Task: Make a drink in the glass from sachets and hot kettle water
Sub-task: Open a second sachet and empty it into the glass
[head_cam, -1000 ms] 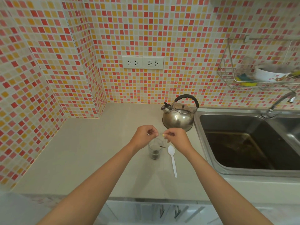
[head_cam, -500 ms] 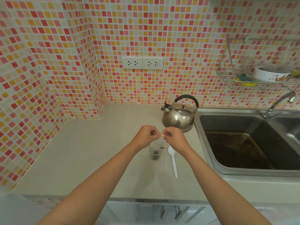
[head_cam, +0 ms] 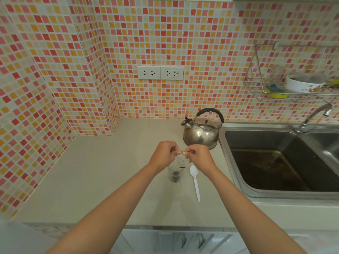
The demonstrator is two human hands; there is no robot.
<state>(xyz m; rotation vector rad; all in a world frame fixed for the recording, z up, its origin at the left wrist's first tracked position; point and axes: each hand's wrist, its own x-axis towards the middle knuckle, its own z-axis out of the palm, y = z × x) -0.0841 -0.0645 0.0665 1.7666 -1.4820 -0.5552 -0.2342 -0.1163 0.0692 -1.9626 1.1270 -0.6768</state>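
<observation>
A small clear glass point(head_cam: 175, 174) with dark powder at its bottom stands on the beige counter point(head_cam: 102, 173). Just above it, my left hand point(head_cam: 163, 154) and my right hand point(head_cam: 198, 156) pinch the two ends of a small, mostly clear sachet point(head_cam: 182, 158), which hangs over the glass's rim. The fingertips almost meet. A white plastic spoon point(head_cam: 195, 181) lies on the counter right of the glass, bowl toward the wall. Behind my hands sits a steel kettle point(head_cam: 201, 133) with a black handle, spout to the left.
A steel sink point(head_cam: 275, 162) with brownish water fills the right side, its tap point(head_cam: 311, 116) at the back. A wire rack point(head_cam: 293, 83) with a bowl and sponge hangs on the mosaic-tiled wall. Two sockets point(head_cam: 160, 72) sit above the counter.
My hands have drawn closer together over the glass, still pinching the sachet. The glass, spoon and kettle have not moved.
</observation>
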